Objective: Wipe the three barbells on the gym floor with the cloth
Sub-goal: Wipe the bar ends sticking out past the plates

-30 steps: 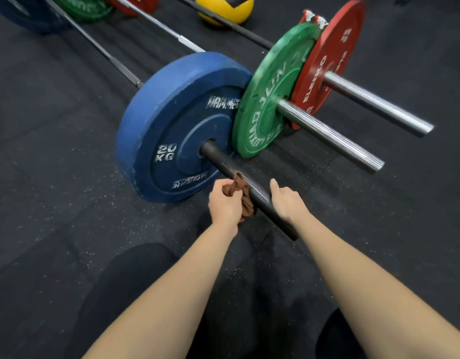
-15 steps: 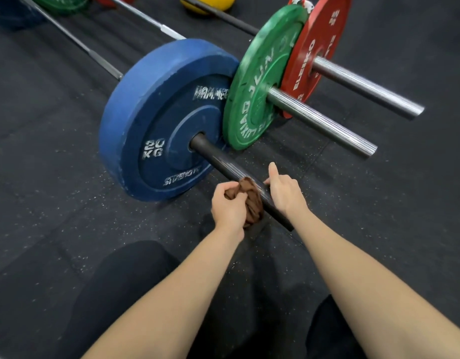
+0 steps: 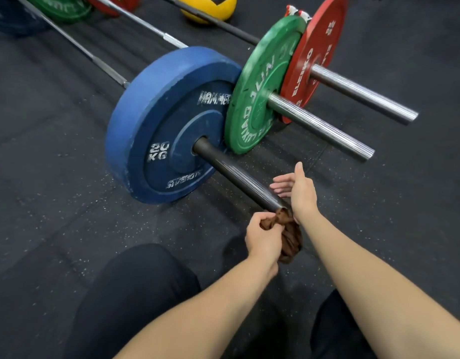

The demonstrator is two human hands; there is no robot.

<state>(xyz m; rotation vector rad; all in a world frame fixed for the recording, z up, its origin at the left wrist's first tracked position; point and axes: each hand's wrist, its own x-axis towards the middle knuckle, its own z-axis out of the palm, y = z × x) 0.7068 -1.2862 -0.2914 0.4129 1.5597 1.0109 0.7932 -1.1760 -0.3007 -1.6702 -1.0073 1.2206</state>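
Observation:
Three barbells lie side by side on the dark gym floor. The nearest has a blue 20 kg plate (image 3: 156,130) and a dark sleeve (image 3: 239,177) pointing at me. Behind it sit a green plate (image 3: 260,99) on a chrome sleeve (image 3: 322,125) and a red plate (image 3: 317,55) on another chrome sleeve (image 3: 363,97). My left hand (image 3: 262,237) grips a bunched brown cloth (image 3: 288,234) at the very tip of the dark sleeve. My right hand (image 3: 299,190) hovers beside that sleeve's end, fingers straight, holding nothing.
A yellow and black ball (image 3: 208,7) rests at the back. The bars' thin shafts (image 3: 99,60) run away to the upper left toward more plates (image 3: 60,7). My knees in black trousers (image 3: 135,294) are just below the hands. Rubber floor (image 3: 405,203) stretches right.
My left hand has slid the cloth down the dark sleeve to its tip. My right hand has let go of the sleeve and opened beside it.

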